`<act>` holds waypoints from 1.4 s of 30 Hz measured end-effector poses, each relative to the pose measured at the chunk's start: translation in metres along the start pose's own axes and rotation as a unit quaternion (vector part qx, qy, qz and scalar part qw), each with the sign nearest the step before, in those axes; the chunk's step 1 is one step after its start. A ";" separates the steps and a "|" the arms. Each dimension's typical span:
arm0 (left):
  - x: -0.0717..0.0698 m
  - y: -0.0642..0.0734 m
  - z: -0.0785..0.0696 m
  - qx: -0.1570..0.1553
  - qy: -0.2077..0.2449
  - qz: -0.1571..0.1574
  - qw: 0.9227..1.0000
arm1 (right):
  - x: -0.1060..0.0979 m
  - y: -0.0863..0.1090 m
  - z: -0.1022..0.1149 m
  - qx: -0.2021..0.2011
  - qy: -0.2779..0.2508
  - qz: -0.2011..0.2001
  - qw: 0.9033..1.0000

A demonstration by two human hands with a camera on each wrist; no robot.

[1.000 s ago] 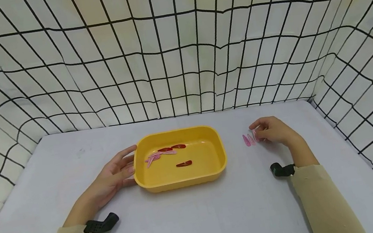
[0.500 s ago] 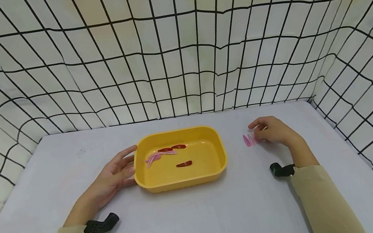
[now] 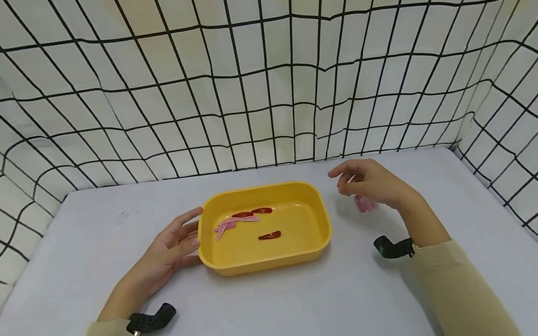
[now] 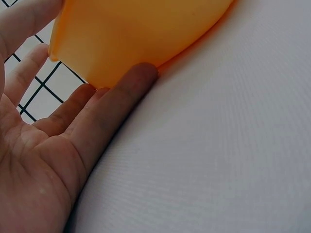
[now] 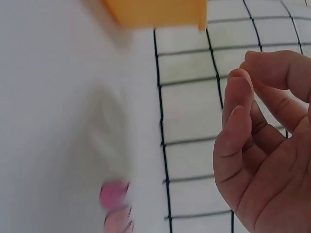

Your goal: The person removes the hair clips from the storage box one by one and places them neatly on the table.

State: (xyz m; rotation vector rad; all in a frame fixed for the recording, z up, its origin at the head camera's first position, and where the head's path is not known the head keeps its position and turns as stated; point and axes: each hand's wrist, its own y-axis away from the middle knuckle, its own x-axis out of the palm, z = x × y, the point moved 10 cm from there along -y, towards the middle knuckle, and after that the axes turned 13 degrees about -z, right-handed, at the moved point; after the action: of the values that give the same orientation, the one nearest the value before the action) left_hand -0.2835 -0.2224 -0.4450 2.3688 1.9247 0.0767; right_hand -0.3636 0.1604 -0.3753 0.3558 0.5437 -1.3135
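A yellow plastic tray [image 3: 267,255] sits mid-table in the head view. Inside it lie several hair clips: pink ones [image 3: 235,222] bunched at the left and red ones [image 3: 269,235] apart from them. My left hand [image 3: 167,251] touches the tray's left end with spread fingers; the left wrist view has the fingertips against its outer wall. Right of the tray, my right hand [image 3: 369,181] hovers above the table, fingers loosely bent. No clip shows between its fingers in the right wrist view. Pink hair clips [image 5: 114,194] lie side by side on the table below it, partly hidden in the head view.
A white cloth covers the table [image 3: 280,321]. Black grid netting [image 3: 268,87] over a white backing rises behind the table and along both sides. A black wrist device [image 3: 151,319] sits on each arm, over tan sleeves.
My right hand has lifted off the pink clips on the table and moved left, towards the tray. The left hand keeps its place at the tray. The head view has shifted slightly.
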 end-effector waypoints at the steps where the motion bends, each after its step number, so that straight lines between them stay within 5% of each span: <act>1: 0.000 0.000 0.001 0.001 0.001 0.000 1.000 | 0.005 0.000 0.007 -0.007 -0.005 0.006 1.000; 10: 0.000 0.000 0.000 0.016 0.008 0.017 1.000 | 0.048 -0.006 0.062 -0.046 -0.022 0.034 0.998; 22: -0.001 -0.002 -0.001 0.014 0.009 0.014 1.000 | 0.093 -0.012 0.105 -0.077 -0.079 0.074 0.991; 31: -0.001 -0.001 0.000 0.013 0.004 0.014 1.000 | 0.123 -0.006 0.101 -0.098 -0.076 0.114 0.986; 42: 0.000 0.000 0.000 0.012 -0.008 0.010 1.000 | 0.143 -0.005 0.090 -0.103 0.026 0.117 0.987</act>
State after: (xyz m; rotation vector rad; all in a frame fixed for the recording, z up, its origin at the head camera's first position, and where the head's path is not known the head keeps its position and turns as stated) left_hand -0.2838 -0.2223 -0.4447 2.3972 1.9066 0.0355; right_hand -0.3297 -0.0052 -0.3813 0.2753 0.6556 -1.0137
